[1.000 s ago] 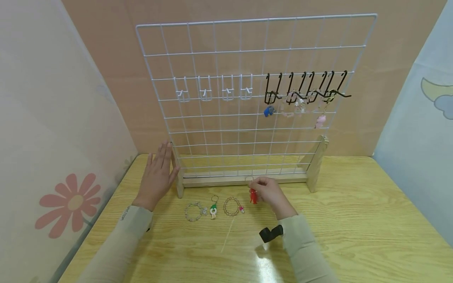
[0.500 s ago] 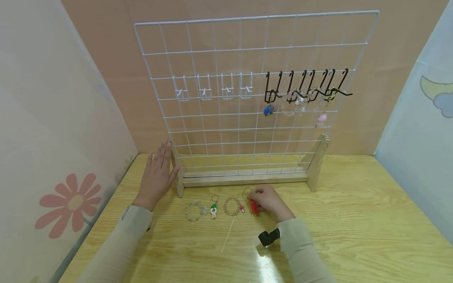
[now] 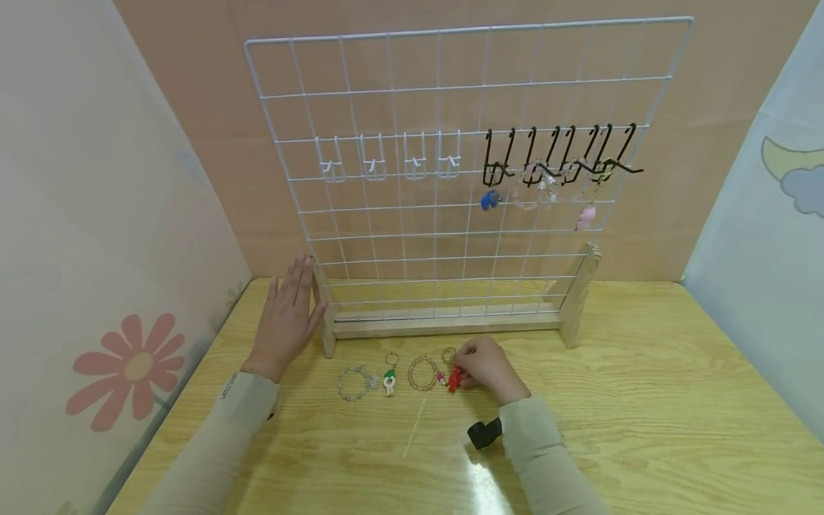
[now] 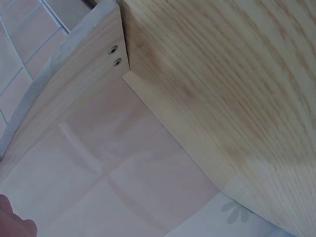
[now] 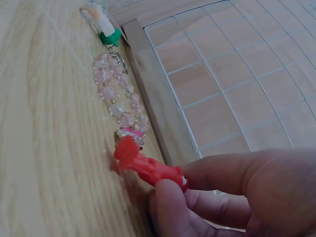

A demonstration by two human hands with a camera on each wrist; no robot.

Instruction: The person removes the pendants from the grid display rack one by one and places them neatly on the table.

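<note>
My right hand (image 3: 486,365) pinches a red figure keychain (image 5: 160,170) between thumb and fingers, low at the tabletop; its metal ring (image 3: 448,352) points toward the rack. Just left of it lies a pink beaded bracelet (image 5: 106,92) with a small pink charm (image 3: 440,378). Farther left are a keychain with a green-topped white figure (image 3: 389,384) and a clear bracelet with a charm (image 3: 371,383). My left hand (image 3: 283,322) rests with straight fingers against the left wooden post (image 3: 327,336) of the rack. Only a bit of that hand shows in the left wrist view.
A white wire grid rack (image 3: 450,207) stands upright at the back. Several white hooks (image 3: 373,168) hang on its left, several black hooks (image 3: 492,172) on its right. A blue elephant charm (image 3: 491,199), pale bracelets and a pink charm (image 3: 586,217) hang from the black ones.
My right hand has lowered the red keychain onto the tabletop and shifted it slightly left, beside the beaded bracelet's charm. The left hand stays on the post.
</note>
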